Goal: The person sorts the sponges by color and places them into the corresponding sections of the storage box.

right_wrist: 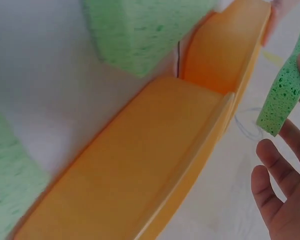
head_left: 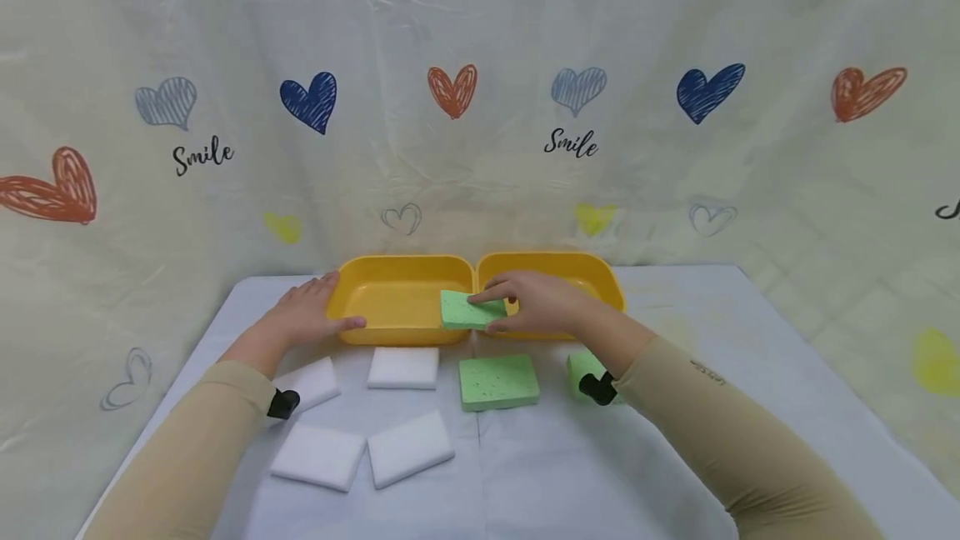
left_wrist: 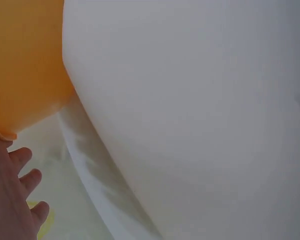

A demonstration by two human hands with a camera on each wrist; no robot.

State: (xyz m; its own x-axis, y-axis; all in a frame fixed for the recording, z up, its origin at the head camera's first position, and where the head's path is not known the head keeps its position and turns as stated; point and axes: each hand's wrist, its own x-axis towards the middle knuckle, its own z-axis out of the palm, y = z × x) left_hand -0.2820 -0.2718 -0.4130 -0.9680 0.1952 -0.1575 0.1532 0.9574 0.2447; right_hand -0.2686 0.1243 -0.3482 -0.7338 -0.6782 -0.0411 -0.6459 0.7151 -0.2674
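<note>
A green sponge (head_left: 467, 312) hangs over the place where two yellow trays meet, pinched between the thumb and fingers of my right hand (head_left: 542, 303). In the right wrist view the same sponge (right_wrist: 285, 90) shows its pores, gripped at one edge. My left hand (head_left: 305, 312) rests at the left end of the left tray (head_left: 405, 336), fingers spread along its rim and thumb at the front edge. The left wrist view shows that hand (left_wrist: 12, 190) against the tray's wall (left_wrist: 27, 65). Partly behind my right hand lies the right tray (head_left: 611, 294).
Several white sponges (head_left: 402, 368) lie on the table in front of the left tray. A green sponge (head_left: 498, 382) lies before the trays, and another green sponge (head_left: 581, 367) is partly covered by my right wrist. A cloth printed with hearts (head_left: 452, 92) hangs behind.
</note>
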